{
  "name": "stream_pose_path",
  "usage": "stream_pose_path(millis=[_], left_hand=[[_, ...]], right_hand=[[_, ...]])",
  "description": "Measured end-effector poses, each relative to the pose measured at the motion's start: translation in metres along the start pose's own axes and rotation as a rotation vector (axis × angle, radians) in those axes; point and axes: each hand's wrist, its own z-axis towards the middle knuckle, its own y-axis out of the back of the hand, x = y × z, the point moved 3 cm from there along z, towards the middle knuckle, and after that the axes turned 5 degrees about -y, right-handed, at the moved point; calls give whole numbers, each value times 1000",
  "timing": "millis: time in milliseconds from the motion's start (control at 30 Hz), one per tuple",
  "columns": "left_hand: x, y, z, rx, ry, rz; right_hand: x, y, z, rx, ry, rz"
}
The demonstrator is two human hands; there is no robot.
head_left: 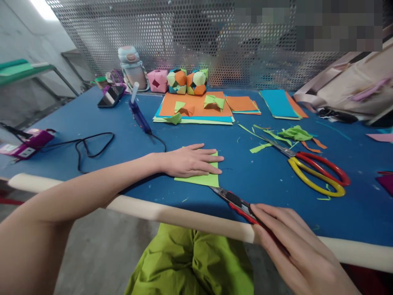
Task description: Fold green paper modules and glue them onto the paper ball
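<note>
Under my left hand lies a light green sheet of paper. That hand rests flat on it with the fingers stretched to the right, covering most of the sheet. My right hand is closed around a red and black utility knife near the table's front edge. The knife's blade points left and sits by the sheet's lower right corner; whether it touches the paper I cannot tell. To the right lie large scissors with one red and one yellow handle.
Green and orange paper scraps lie around the scissors. Farther back are stacked coloured sheets, folded paper cubes, and a bottle. On the left are a glue gun, its cord, a phone, and a power strip.
</note>
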Motion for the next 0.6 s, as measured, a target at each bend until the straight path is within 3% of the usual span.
stream_pose_path(millis=[267,433,600], left_hand=[[1,-1,0,-6,-2,-6],[2,-2,0,-5,3,-6],[2,-2,0,7,4,-5]], right_hand=[[3,-2,-2,66,14,-34],[5,-3,1,14,-86,41],[8,-5,2,-17,-54,52]])
